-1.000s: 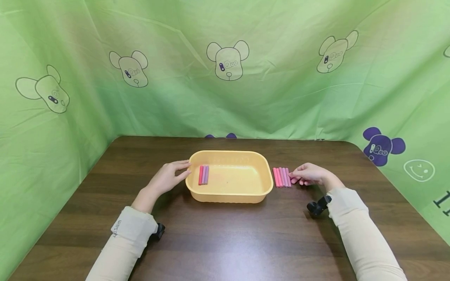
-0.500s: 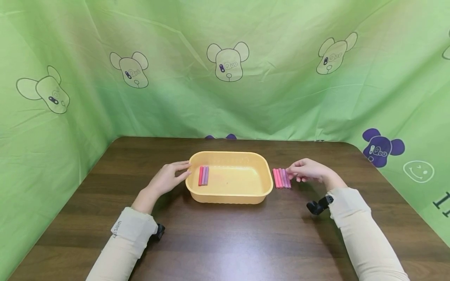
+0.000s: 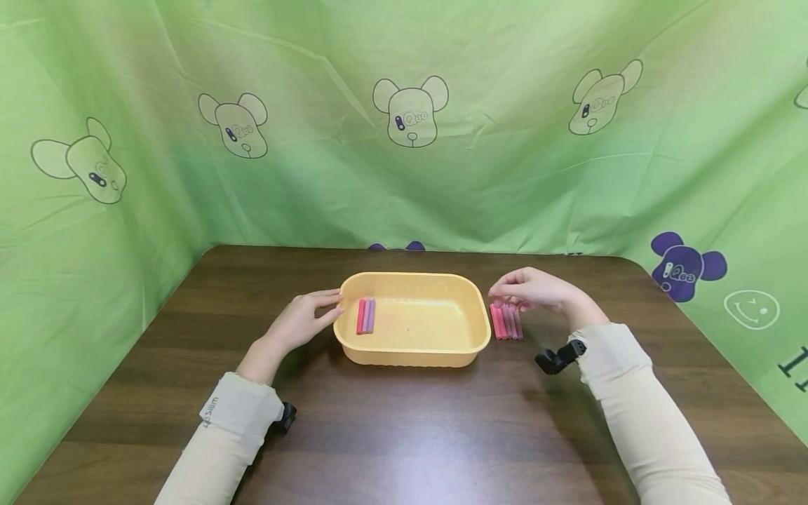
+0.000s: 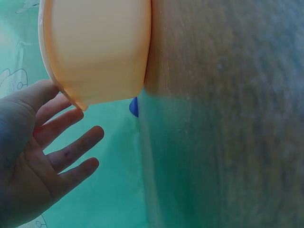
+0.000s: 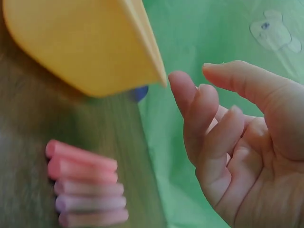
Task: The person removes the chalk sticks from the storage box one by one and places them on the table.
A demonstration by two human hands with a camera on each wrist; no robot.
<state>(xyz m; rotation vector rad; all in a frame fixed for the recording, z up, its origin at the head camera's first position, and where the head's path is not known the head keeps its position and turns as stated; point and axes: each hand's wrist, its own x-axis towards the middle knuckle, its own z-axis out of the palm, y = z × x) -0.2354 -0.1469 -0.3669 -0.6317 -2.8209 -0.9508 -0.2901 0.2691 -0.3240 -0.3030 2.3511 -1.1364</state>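
Note:
A yellow plastic basin (image 3: 410,358) stands on the table; three chalk-like sticks (image 3: 365,316), one red and two purplish, lie side by side in its left part. My left hand (image 3: 301,317) touches the basin's left rim, its fingers mostly straight; in the left wrist view the outer fingers (image 4: 85,142) spread apart. Right of the basin, several pink and purple sticks (image 3: 506,326) lie in a row. Above their far ends hovers my right hand (image 3: 536,289), near the basin's right rim. In the right wrist view a gap separates its thumb and index finger, with nothing visible between them.
The dark wooden table (image 3: 391,435) carries the basin and sticks. A green cloth (image 3: 303,182) printed with bear heads hangs behind and at both sides. Black wrist cameras (image 3: 559,356) sit under the sleeves.
My right hand has moved from the right end of the stick row up and left, over the sticks' far ends. The left hand, basin and sticks look unchanged.

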